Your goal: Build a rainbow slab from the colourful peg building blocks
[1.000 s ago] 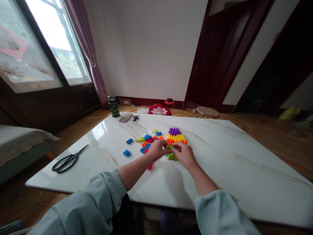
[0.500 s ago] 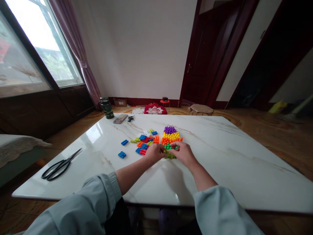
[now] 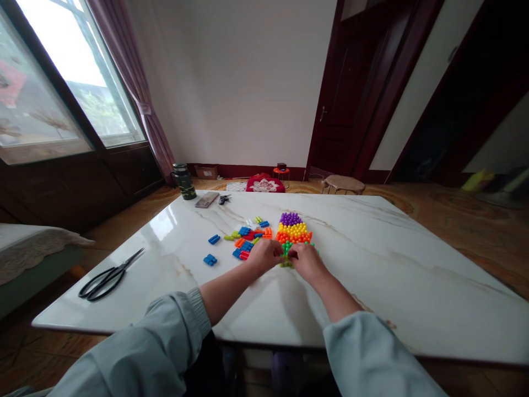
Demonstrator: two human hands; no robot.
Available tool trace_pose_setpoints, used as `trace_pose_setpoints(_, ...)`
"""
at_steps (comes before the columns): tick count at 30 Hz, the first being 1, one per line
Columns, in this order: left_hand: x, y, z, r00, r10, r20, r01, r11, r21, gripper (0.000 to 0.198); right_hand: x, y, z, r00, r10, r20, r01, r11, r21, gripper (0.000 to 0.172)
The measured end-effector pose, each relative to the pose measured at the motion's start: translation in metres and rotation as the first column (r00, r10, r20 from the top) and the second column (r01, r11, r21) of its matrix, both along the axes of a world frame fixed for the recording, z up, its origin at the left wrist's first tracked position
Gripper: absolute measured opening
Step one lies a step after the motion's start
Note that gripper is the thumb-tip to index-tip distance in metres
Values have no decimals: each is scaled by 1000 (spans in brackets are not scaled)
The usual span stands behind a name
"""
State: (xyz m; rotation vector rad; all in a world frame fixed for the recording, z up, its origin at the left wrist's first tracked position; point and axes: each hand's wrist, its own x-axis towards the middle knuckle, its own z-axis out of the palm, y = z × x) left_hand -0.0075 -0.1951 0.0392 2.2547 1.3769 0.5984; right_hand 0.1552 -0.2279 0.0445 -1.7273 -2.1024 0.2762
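A bead-like toy assembly of knobbed plastic pieces lies on the table, banded purple, yellow, orange, green and yellow-green. Over its near end, at the green bands, are both my hands. My left hand comes in from the left with thumb and fingers pinched together. From the right, my right hand has its fingers bent and closed at the green pieces. What the fingertips hold is too small and partly hidden. Beside my left hand lies a loose pile of blue, red, orange and lime plastic pieces.
Black-handled scissors lie on the left of the white marbled table. A camouflage flask, a phone and keys are at the far left edge. Two blue pieces lie apart from the pile.
My right hand has moved slightly in toward my left hand, and its fingers, spread before, have closed over the green pieces. The whole view has shifted a little.
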Motion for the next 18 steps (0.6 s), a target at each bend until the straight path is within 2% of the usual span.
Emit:
trace_pose_setpoints(6,-29,12,-3,993,106,-61,-107,994,-13,16,-3,0,-8,991,-15,136,25,997,-74,24)
trace_pose_setpoints(13,-34,10,-10,994,48,-103,-53,997,-49,18,-2,-3,-9,984,-48,172,64,994,-90,15)
trace_pose_setpoints(18,-33,10,-7,995,40,-91,-46,997,-62,17,-8,-8,-11,955,-29,295,83,981,-173,15)
